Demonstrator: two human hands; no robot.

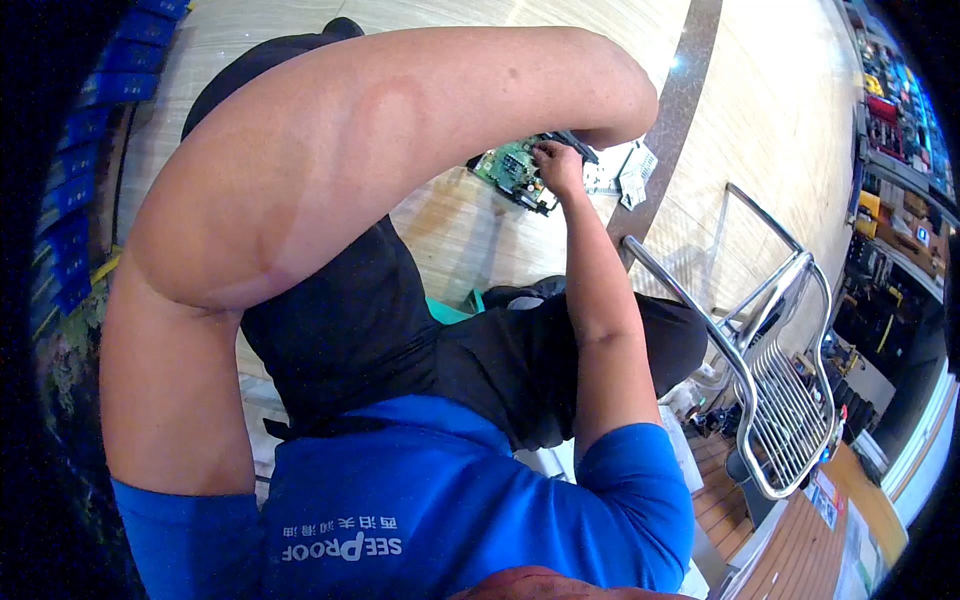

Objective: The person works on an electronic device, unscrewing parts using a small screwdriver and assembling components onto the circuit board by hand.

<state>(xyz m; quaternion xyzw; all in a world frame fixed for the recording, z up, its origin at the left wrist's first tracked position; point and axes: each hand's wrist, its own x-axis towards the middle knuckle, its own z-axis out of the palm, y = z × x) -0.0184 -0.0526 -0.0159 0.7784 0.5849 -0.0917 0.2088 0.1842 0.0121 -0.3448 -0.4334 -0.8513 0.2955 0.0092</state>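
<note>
A green circuit board [515, 172] with dark and pale components lies low over the floor. My right hand [560, 168] rests at its right side, fingers curled in against it. From the left my left arm crosses high in front of the camera. Its bent wrist ends in my left hand [618, 128], just above and right of the board; its fingers are hidden. Between the hands shows a dark, narrow piece [578, 145]; I cannot tell whether it is a tool or part of the device. White sheets or panels [635, 178] with printed marks lie to the right.
A chrome-framed chair [785, 400] with a slatted part stands at right. Blue bins [120, 60] line the left edge. Goods-filled shelves [890, 150] run along the far right. A dark stripe [675, 110] crosses the pale tiled floor. Something green [455, 310] shows by my legs.
</note>
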